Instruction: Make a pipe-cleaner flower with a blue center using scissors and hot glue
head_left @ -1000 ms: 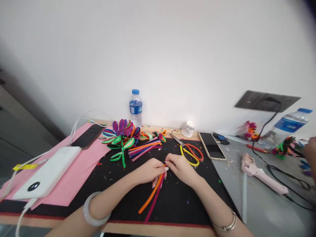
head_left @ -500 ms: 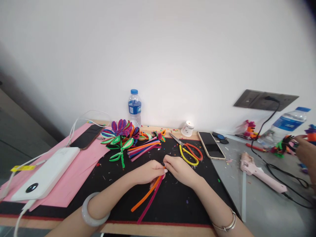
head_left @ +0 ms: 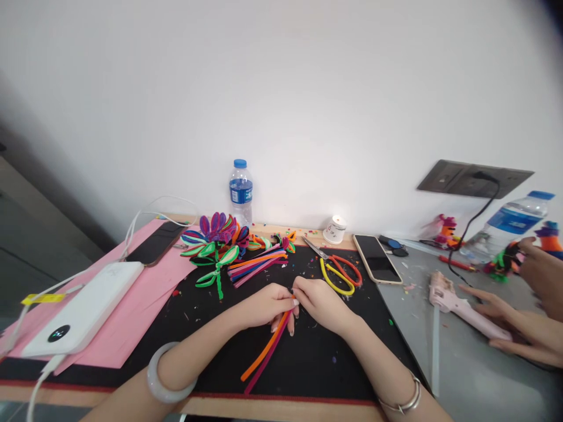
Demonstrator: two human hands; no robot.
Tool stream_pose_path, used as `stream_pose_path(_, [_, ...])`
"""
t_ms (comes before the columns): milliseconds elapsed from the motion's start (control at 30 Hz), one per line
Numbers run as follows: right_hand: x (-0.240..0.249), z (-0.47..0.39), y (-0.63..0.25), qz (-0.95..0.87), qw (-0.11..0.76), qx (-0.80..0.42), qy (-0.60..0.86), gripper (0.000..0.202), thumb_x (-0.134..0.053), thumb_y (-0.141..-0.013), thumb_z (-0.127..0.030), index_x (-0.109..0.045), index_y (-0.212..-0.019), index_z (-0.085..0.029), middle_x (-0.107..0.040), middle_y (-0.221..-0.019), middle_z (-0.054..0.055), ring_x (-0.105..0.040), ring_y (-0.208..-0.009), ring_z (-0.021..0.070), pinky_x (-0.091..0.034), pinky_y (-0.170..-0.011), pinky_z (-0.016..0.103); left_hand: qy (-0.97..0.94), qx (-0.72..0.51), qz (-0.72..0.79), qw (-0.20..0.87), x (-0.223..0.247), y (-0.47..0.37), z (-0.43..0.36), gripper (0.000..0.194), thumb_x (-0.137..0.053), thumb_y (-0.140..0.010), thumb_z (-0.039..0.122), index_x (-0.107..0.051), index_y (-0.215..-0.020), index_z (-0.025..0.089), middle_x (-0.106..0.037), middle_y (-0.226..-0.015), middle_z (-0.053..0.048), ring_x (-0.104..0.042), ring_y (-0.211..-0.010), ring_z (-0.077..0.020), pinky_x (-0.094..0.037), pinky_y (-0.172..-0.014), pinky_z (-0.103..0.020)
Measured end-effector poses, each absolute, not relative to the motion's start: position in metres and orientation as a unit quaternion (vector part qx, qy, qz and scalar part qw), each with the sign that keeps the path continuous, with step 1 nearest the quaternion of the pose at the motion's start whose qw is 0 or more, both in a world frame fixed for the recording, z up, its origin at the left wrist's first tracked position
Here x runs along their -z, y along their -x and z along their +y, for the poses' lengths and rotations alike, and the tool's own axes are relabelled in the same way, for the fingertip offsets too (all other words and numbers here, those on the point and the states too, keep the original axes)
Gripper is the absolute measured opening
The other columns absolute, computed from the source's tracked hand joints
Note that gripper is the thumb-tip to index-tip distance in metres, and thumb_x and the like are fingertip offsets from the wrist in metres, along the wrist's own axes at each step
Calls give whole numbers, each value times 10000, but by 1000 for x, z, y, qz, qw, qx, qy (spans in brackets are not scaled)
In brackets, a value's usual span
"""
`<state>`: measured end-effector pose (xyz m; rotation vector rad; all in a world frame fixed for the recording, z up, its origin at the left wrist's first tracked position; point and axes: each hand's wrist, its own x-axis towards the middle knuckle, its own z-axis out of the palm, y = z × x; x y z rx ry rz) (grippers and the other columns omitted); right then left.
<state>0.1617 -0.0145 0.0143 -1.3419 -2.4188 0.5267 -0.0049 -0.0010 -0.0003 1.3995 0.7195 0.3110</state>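
Where the fingertips meet over the black mat (head_left: 334, 369), the left hand (head_left: 264, 305) and the right hand (head_left: 321, 302) are together, both pinched closed around the upper ends of an orange strip (head_left: 264, 351) and a magenta strip (head_left: 267, 363). The lower lengths trail loose from under the left hand toward the near edge of the bench (head_left: 281, 405). A small dark bit shows between the fingertips; whether the ends are twisted or merely gathered is hidden.

The step in hand looks like fine fingertip work on those ends. I judge that the next move calls for one hand to steady the pair while the other works close to the pinch, lest the strips slip or splay.

Beyond the left hand lies a bundle of coloured strips (head_left: 257, 266); beyond the right, the scissors (head_left: 326, 256) rest unheld.
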Motion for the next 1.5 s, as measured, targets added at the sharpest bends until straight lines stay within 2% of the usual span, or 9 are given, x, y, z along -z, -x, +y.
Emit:
stream_pose_path(333, [-15,-13,-160,-818,206,-270,464,250,-334,-875,-201,-376,-629,-180,-476,-557,-33,-434,-507,87,-291,-505,207,-640,-158,311,685,5,7,0,338,-455,-788,423,-538,-690,111,-629,-566,-37,-369,-320,-43,-260,-353,-175])
stream_pose_path(433, [-9,-13,-161,-780,226,-348,468,275,-330,-882,-260,-372,-622,-181,-474,-551,-34,-410,-493,84,-292,-487,209,-644,-160,315,678,3,7,0,351,-460,-782,438,-540,-678,112,-629,-559,-33,-360,-319,-45,-249,-353,-178])
stream_pose_path(600, [-3,-11,-161,-663,255,-547,443,321,-346,-864,-419,-335,-642,-188,-427,-536,-49,-310,-430,60,-238,-412,194,-651,-165,318,669,-1,7,-1,352,-467,-781,433,-547,-667,110,-630,-557,-31,-355,-327,-43,-241,-359,-177])
stream_pose_path(733, [-6,-11,-162,-628,266,-610,404,356,-410,-826,-471,-327,-630,-185,-340,-520,-73,-251,-440,51,-218,-417,190,-649,-169,299,679,-1,7,-1,332,-463,-790,404,-550,-663,109,-615,-523,-24,-359,-320,-46,-247,-354,-175])
stream_pose_path(900, [-10,-11,-164,-613,277,-620,404,364,-415,-816,-483,-328,-626,-186,-260,-511,-88,-208,-446,52,-210,-416,187,-647,-173,294,682,0,7,-1,327,-466,-791,395,-546,-656,108,-611,-521,-26,-364,-321,-44,-244,-350,-171])
stream_pose_path(1133, [-15,-13,-163,-667,241,-547,445,323,-392,-836,-416,-317,-621,-188,-346,-517,-68,-288,-445,59,-243,-418,188,-651,-162,300,679,2,7,0,346,-467,-786,427,-551,-665,115,-618,-522,-24,-362,-310,-47,-258,-352,-179])
stream_pose_path(1500, [-10,-12,-165,-665,236,-551,446,305,-366,-846,-426,-345,-657,-188,-429,-549,-50,-337,-449,66,-267,-434,193,-651,-161,322,668,-2,6,-1,349,-468,-780,427,-548,-654,112,-606,-512,-19,-361,-320,-46,-251,-355,-179])
